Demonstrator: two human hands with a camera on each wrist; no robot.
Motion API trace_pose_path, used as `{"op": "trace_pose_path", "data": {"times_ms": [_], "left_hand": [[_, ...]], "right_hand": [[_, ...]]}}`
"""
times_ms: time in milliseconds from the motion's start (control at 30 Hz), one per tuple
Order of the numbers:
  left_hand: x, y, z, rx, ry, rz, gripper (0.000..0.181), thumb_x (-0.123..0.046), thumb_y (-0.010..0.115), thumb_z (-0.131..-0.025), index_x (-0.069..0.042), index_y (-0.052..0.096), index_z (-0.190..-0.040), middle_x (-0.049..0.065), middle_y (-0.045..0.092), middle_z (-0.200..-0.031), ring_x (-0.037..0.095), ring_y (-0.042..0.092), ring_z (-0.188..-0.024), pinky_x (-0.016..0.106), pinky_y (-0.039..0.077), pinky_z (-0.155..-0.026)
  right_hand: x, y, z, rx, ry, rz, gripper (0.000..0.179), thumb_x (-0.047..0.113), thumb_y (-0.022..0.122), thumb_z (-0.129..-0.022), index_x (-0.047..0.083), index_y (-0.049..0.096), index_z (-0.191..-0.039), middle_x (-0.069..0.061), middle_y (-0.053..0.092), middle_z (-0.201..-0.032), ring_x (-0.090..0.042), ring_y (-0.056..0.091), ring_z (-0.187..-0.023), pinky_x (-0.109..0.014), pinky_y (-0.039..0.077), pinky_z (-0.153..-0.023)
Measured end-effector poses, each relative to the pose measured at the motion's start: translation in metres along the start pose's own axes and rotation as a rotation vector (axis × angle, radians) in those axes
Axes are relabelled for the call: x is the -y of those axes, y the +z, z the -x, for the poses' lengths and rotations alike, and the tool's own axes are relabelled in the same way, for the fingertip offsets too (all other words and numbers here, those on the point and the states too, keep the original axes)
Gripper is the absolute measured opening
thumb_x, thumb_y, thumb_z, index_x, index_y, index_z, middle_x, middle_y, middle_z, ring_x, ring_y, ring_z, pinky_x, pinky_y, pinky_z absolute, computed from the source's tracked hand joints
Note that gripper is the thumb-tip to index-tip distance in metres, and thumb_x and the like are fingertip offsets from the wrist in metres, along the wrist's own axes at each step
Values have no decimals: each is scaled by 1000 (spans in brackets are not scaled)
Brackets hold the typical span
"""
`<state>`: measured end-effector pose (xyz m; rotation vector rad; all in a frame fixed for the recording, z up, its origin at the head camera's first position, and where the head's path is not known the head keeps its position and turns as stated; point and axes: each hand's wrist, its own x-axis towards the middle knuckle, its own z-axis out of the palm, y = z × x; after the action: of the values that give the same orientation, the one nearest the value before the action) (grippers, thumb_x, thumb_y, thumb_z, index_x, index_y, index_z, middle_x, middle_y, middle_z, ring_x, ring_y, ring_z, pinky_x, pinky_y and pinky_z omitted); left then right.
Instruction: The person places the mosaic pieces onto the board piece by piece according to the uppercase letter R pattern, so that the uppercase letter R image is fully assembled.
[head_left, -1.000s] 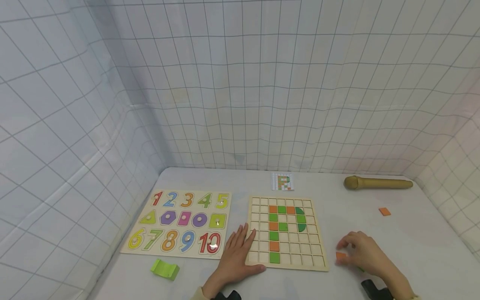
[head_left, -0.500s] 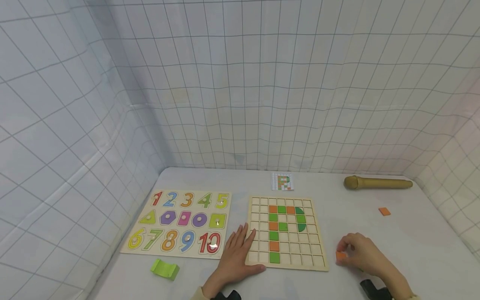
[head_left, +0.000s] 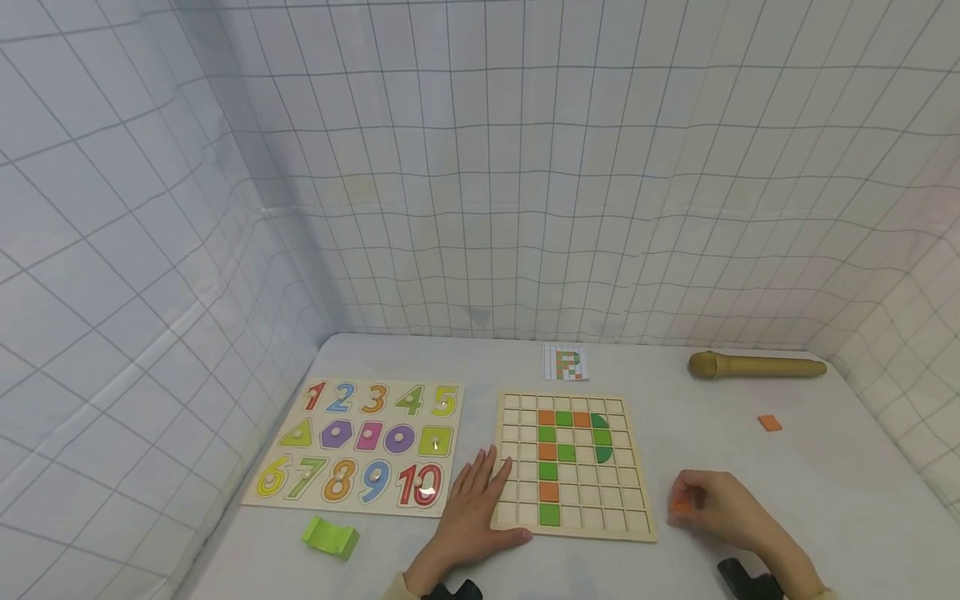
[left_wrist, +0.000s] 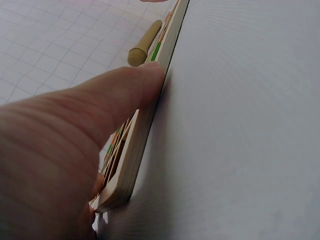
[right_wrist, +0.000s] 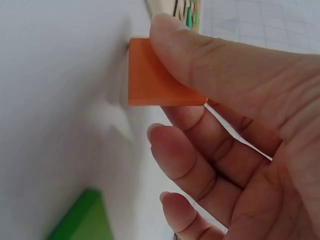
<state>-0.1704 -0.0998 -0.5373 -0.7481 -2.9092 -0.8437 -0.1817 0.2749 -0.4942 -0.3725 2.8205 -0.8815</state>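
Observation:
Between the thumb and fingers of my right hand (head_left: 716, 508) an orange square tile (right_wrist: 155, 75) is pinched, right of the grid board. Below it in the right wrist view lies a green piece (right_wrist: 85, 217), partly cut off by the frame. My left hand (head_left: 474, 510) lies spread with straight fingers along the left side and near corner of the wooden grid board (head_left: 600, 521); its thumb (left_wrist: 125, 85) touches the board's edge in the left wrist view. Orange, green and dark green rounded tiles form a P shape in the board's cells.
Behind the board lies a small pattern card (head_left: 566, 364). A number and shape puzzle board (head_left: 351, 442) is at left, with a green block (head_left: 330, 538) before it. At right are a loose orange tile (head_left: 769, 423) and a brown microphone-shaped object (head_left: 757, 366).
My right hand has shifted slightly left and toward me, with the orange tile still pinched and now more covered by the fingers. The left hand stays in place.

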Motion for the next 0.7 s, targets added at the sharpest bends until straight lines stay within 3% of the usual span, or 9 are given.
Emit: {"op": "trace_pose_path", "data": {"times_ms": [133, 367, 533, 700], "left_hand": [[-1, -1, 0, 10, -10, 8, 95, -62, 63, -78, -6, 32, -148, 17, 16, -155, 33, 9, -142, 50, 11, -112], [-1, -1, 0, 14, -10, 16, 95, -62, 63, -78, -6, 32, -148, 18, 16, -155, 33, 9, -142, 50, 10, -112], [0, 0, -1, 5, 0, 5, 95, -63, 63, -78, -6, 32, -148, 18, 16, -155, 33, 9, -142, 50, 11, -111], [1, 1, -1, 1, -4, 7, 95, -62, 64, -78, -6, 32, -148, 18, 16, -155, 33, 10, -142, 50, 11, -111]], "right_hand": [[8, 0, -10, -1, -53, -37, 25, 29, 81, -73, 19, 58, -74, 10, 49, -64, -6, 44, -59, -23, 36, -48], [29, 10, -38, -99, -100, -144, 22, 26, 82, -74, 18, 60, -75, 8, 49, -65, -10, 43, -62, -23, 34, -50], [42, 21, -57, -140, -173, -156, 16, 21, 79, -78, 18, 64, -76, 10, 53, -68, -9, 47, -64, -24, 39, -53], [51, 29, -72, -129, -200, -164, 13, 22, 77, -81, 18, 65, -77, 11, 56, -71, -10, 49, -67, -24, 42, -57]]}}
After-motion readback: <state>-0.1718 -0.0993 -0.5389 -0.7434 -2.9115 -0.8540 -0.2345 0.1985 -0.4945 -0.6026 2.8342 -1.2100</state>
